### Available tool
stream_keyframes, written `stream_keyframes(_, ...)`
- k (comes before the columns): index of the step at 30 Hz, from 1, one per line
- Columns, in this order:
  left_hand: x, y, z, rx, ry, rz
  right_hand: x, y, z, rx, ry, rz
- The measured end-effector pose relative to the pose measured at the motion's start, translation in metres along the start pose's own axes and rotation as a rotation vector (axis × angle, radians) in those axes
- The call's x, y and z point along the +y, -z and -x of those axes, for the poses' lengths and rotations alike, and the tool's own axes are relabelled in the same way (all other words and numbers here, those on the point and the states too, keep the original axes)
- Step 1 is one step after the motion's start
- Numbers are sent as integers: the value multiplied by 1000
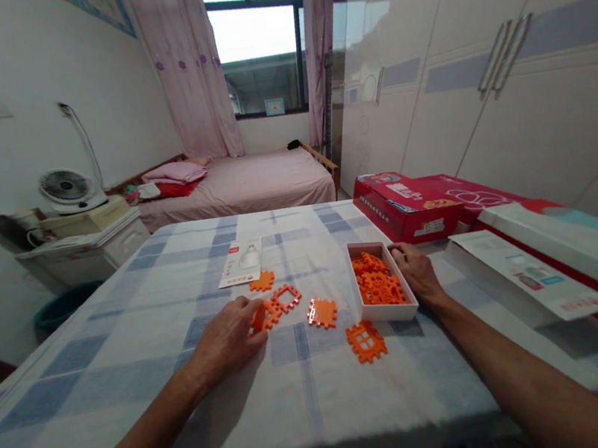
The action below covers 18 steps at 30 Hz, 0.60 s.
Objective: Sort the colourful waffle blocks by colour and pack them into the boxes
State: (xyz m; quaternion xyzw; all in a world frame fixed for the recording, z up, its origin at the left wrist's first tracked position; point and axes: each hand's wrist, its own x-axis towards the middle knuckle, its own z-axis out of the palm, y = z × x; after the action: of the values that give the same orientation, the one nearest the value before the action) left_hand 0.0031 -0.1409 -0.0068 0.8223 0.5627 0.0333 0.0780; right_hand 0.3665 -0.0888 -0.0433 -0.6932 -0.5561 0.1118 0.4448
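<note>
A pink-covered bed (269, 176) and a small white fan (68, 188) stand beyond a bench draped in blue-and-white checked cloth (196, 437), where a red printed cardboard box (409, 203) and a white folded card sleeve (531, 274) crowd the right side, while a white printed card (240, 261) partly covers a toothed orange plastic tile (263, 282) on the left. The left hand (234, 334) closes thumb and fingers on a toothed orange plastic piece (259, 320), and the right hand (418, 269) curls against the right wall of an open white rectangular box (386, 312) filled with orange pieces (379, 279); whether it grips that wall cannot be told. Between the hands lie an orange square frame (287, 298), just beside the held piece, a flat orange square (321, 313) and, nearest the person, an orange window-shaped square (366, 342) just outside the box's near corner. The box's long axis runs away from the person, its far end leaning slightly left; the held piece's orientation is partly hidden by the fingers
</note>
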Motion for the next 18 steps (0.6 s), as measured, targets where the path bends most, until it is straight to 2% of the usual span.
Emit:
stream_keyframes(5,1,-2,-2,62,1,27,16,-7,-3,-24,3,60)
stream_keyframes(10,15,2,-6,205,-22,75,20,-7,-7,-6,-9,56)
stream_keyframes(14,42,11,-17,275,-111,180,22,-9,-8,-19,-1,47)
stream_keyframes(18,86,18,-34,275,-233,280,21,-10,-7,-25,15,43)
